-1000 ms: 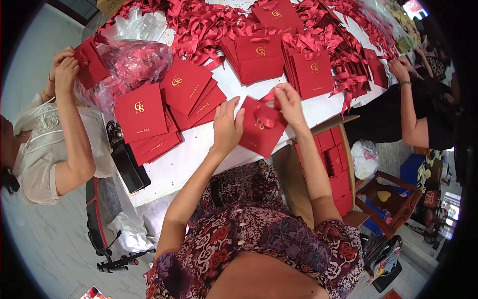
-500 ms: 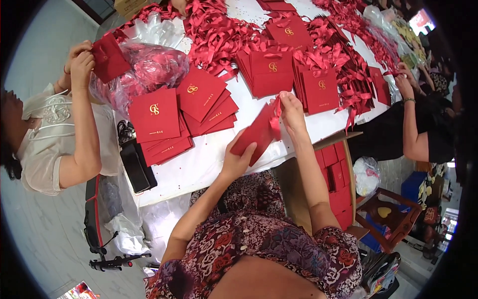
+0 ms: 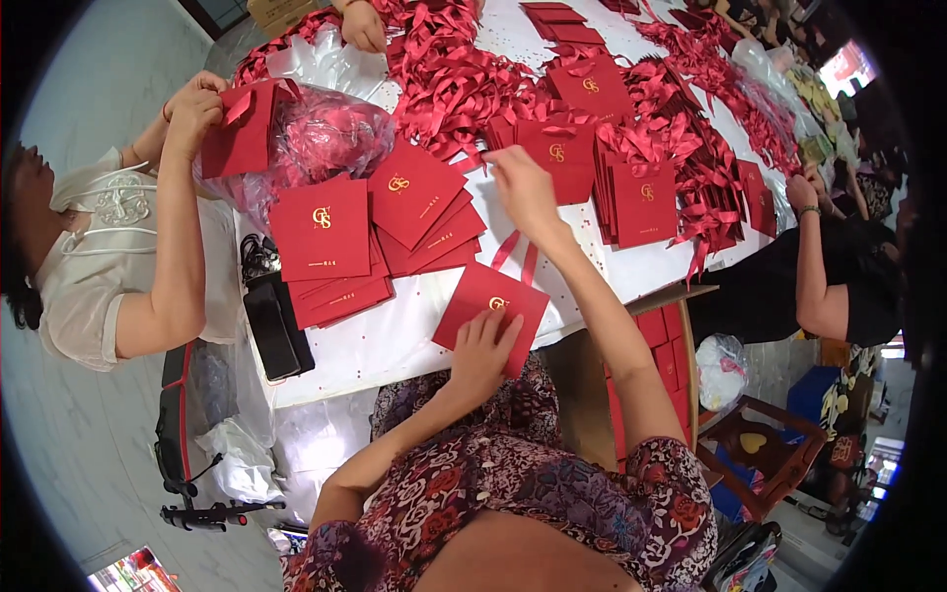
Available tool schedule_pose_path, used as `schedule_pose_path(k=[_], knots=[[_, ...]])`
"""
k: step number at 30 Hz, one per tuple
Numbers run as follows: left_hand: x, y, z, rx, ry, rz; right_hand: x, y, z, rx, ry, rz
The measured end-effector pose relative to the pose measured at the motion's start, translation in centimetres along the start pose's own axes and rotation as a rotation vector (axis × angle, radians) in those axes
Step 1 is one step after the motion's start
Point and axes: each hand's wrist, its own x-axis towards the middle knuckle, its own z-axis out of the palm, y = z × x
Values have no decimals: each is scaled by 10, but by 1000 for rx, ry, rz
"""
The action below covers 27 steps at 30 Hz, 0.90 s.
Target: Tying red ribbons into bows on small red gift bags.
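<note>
My left hand [image 3: 481,350] is on a small red paper bag [image 3: 490,296] with a gold emblem, its fingers spread over the front and its thumb hidden. The bag's near corner sticks out past the table's front edge. Two strands of red ribbon [image 3: 530,264] run from the bag's far edge toward my right hand [image 3: 525,192]. That hand is raised over the table with its fingers pinched, seemingly on the ribbon. Left of my hands lie stacked flat red bags [image 3: 321,229] and a second fanned stack [image 3: 416,197].
Upright ribboned bags [image 3: 557,163] and a heap of red ribbon [image 3: 434,79] cover the far side of the white table [image 3: 345,367]. A black phone [image 3: 271,331] lies at the left edge. A carton of red boxes [image 3: 661,345] is at right. Co-workers stand on both sides.
The bag has turned to lie face up under my left hand. My right hand has moved up and left, drawing the ribbon out. The co-worker's bag at left has shifted right.
</note>
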Motion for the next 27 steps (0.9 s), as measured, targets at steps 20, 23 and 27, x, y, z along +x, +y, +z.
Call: schedule_pose_path(k=[20,23,27], knots=[[92,-34,12,-80,-44,-57,26,2,-42,449,-251,364],[99,-38,10,-151,-43,-57,0,24,-65,867,-240,558],[109,-40,5,-337,-86,-219,-40,30,-67,1055,-264,730]])
